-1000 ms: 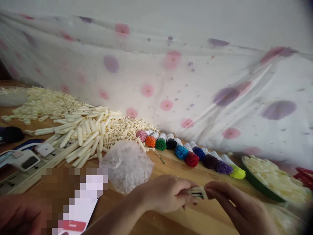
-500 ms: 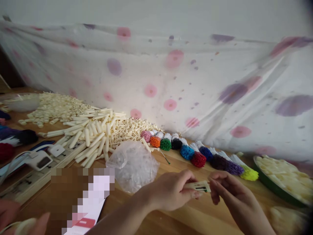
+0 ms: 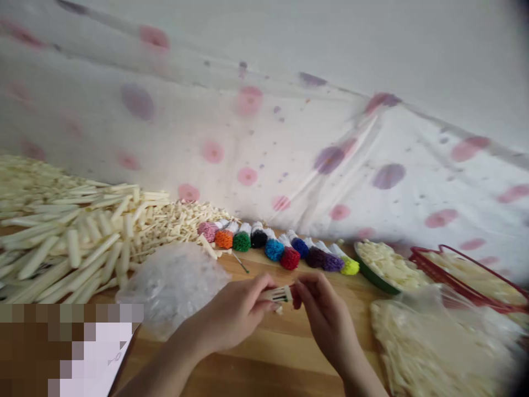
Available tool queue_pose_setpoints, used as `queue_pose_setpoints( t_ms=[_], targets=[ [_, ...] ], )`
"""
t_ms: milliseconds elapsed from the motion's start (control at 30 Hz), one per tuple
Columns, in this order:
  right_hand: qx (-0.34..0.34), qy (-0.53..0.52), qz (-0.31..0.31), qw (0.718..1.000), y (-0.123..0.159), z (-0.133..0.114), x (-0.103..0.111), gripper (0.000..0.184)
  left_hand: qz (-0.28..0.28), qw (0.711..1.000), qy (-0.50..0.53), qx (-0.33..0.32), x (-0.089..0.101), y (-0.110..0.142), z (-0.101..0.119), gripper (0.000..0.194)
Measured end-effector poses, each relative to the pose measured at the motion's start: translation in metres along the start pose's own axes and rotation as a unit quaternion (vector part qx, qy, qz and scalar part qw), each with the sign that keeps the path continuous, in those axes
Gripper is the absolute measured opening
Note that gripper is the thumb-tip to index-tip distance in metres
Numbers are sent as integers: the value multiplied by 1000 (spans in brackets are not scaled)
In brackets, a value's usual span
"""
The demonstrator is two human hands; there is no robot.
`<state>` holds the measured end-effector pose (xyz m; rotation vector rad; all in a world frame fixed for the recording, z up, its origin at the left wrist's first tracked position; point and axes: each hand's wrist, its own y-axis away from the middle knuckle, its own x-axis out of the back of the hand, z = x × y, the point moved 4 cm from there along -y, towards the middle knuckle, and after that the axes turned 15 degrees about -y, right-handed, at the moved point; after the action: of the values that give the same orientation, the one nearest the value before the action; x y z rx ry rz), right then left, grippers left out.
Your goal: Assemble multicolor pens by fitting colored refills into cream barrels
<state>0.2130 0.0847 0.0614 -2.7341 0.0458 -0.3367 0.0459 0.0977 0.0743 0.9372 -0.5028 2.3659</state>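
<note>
My left hand [image 3: 235, 314] pinches a small cream-coloured plastic piece [image 3: 278, 294] with dark slots in its end, above the wooden table [image 3: 264, 358]. My right hand [image 3: 324, 311] meets it from the right, its fingertips curled against the tip of the same piece. Behind the hands lies a row of coloured bundles [image 3: 275, 248], from pink and orange through green, black, blue and red to purple and yellow. A crumpled clear plastic bag [image 3: 173, 284] lies just left of my left hand.
Piles of cream tubes and small pegs [image 3: 95, 231] cover the table's left. A green dish [image 3: 382, 267] and a red basket [image 3: 467, 273] of cream pieces stand at the right, with a clear bag of more pieces [image 3: 438, 342] in front. A spotted cloth [image 3: 268, 143] hangs behind.
The view has swung right and down, so the red basket and right bag came in and the left-hand tools left. Both hands stay together on the cream piece, now nearer the middle.
</note>
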Motion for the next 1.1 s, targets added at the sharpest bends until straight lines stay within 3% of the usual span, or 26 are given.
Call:
queue_pose_setpoints(
  t_ms=[233,467,667,933,1100],
  targets=[
    [-33,-176,-52,982,-1,-14,2,28,-14,999,31,1,-5,-5,-7,11],
    [-133,-344,-72,927,-4,-6,0,33,-32,998,47,8,-14,-5,-7,12],
    [-184,-318,-32,930,-3,0,-1,42,-46,995,84,27,-19,-6,-3,9],
    [-171,-247,-37,953,0,-3,2,40,-47,996,77,28,-17,-6,0,10],
    [-156,-226,18,961,2,-4,-3,41,-20,998,51,32,-15,-5,-1,6]
  ],
)
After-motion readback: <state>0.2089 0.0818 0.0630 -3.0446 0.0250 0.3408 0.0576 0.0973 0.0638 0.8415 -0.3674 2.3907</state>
